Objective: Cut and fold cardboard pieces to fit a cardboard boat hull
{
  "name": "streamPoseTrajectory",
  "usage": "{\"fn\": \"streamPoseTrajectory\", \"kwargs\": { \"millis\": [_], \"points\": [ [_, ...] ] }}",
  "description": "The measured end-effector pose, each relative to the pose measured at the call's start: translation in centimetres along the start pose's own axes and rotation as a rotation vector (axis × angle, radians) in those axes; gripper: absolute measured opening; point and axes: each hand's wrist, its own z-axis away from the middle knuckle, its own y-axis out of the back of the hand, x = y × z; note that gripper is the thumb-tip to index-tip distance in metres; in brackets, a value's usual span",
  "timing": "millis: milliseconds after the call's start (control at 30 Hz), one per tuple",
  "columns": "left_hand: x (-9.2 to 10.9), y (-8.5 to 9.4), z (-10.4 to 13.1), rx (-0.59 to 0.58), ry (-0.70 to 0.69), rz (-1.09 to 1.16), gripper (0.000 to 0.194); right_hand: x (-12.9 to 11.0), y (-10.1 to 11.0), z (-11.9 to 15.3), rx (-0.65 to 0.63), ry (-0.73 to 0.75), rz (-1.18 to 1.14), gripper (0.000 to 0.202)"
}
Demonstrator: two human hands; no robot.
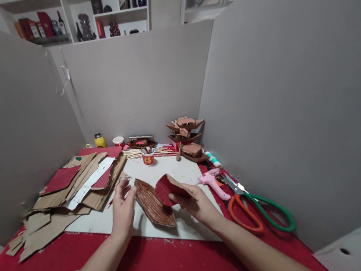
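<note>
My right hand (194,201) grips a bent piece of red cardboard (167,187), thumb on its red face, brown edge showing along the top. It is held over the right side of a small brown cardboard boat (154,203), which lies on a white board (184,170) with its ridged inside facing up. My left hand (123,205) is beside the boat's left edge, its thumb and fingers apart and nothing seen between them. Whether the thumb touches the boat, I cannot tell.
Cardboard sheets (85,185) are piled at left. Finished-looking boats (191,149) stack at the back right, near a red paper cup (148,156) and thin sticks (165,150). A pink glue gun (214,183) and scissors with orange and green handles (246,215) lie right, beside a grey partition (296,118).
</note>
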Motion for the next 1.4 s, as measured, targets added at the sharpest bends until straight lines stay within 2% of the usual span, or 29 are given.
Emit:
{"fn": "streamPoseTrajectory", "kwargs": {
  "millis": [100, 200, 300, 500, 633, 800, 867, 933, 1033, 1067, 1167, 1300, 1400],
  "points": [
    [1.9, -0.2, 0.1, -0.279, 0.024, -0.103, 0.029, -0.7, 0.0, 0.2, -0.048, -0.018, -0.024, 0.036],
    [2.7, -0.9, 0.2, -0.528, 0.090, -0.183, 0.026, -1.2, -0.1, 0.3, -0.081, -0.021, -0.034, 0.035],
    [2.9, -1.2, -0.1, -0.654, 0.121, -0.220, 0.032, -1.5, 0.0, 0.4, -0.077, -0.024, -0.061, 0.035],
    [3.7, -1.2, -0.6, -0.855, 0.205, -0.277, 0.027, -1.2, -0.1, 0.3, -0.124, -0.033, -0.171, 0.036],
    [3.9, -1.4, 0.3, -0.872, 0.082, -0.322, 0.023, -0.6, -0.6, 0.5, -0.124, -0.052, -0.177, 0.042],
    [3.4, -1.5, 1.7, -0.780, -0.315, -0.499, 0.010, 0.0, -0.8, 1.0, -0.046, -0.155, -0.165, 0.044],
    [3.3, -1.4, 1.8, -0.740, -0.414, -0.564, 0.010, -0.2, -0.6, 1.0, -0.033, -0.203, -0.164, 0.045],
    [3.4, -1.3, 1.6, -0.774, -0.331, -0.517, 0.014, -0.5, -0.4, 0.9, -0.055, -0.209, -0.189, 0.042],
    [3.7, -1.2, 1.1, -0.898, -0.075, -0.368, 0.024, -1.0, -0.3, 0.7, -0.108, -0.175, -0.268, 0.038],
    [3.8, -1.2, 0.9, -0.923, -0.029, -0.343, 0.026, -1.1, -0.4, 0.6, -0.115, -0.167, -0.297, 0.037],
    [4.1, -1.2, 0.8, -0.939, -0.023, -0.365, 0.027, -0.8, -0.8, 0.8, -0.083, -0.190, -0.368, 0.036],
    [4.3, -1.5, 0.8, -0.977, 0.023, -0.434, 0.032, 0.1, -1.2, 1.0, 0.006, -0.278, -0.340, 0.041],
    [4.2, -1.6, 0.6, -1.003, 0.056, -0.456, 0.037, 0.3, -1.1, 1.0, -0.004, -0.288, -0.308, 0.044]
  ]
}}
